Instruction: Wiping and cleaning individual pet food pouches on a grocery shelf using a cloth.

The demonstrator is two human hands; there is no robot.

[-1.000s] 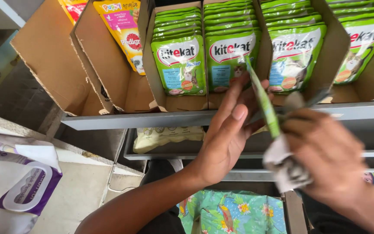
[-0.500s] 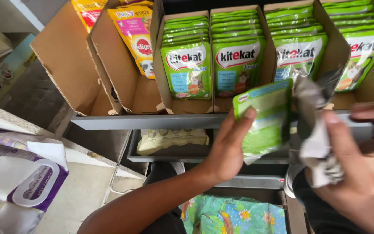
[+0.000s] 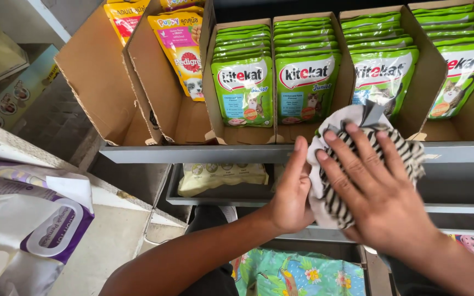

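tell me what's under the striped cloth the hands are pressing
The striped cloth covers it fully, with the right hand flat on top and the left hand at its edge. Nothing beneath shows. Around it are only the grey shelf edge and green pouches.

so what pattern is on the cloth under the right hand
Black and white zebra-like stripes on the cloth, pressed by the right hand, seen best in the head view.

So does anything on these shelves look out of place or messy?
Mostly tidy: the green pouches stand in neat rows in their cartons. Two things stand out. The yellow pouch leans askew in a nearly empty carton, and a pale pouch lies flat on the lower shelf. Both hands press a striped cloth.
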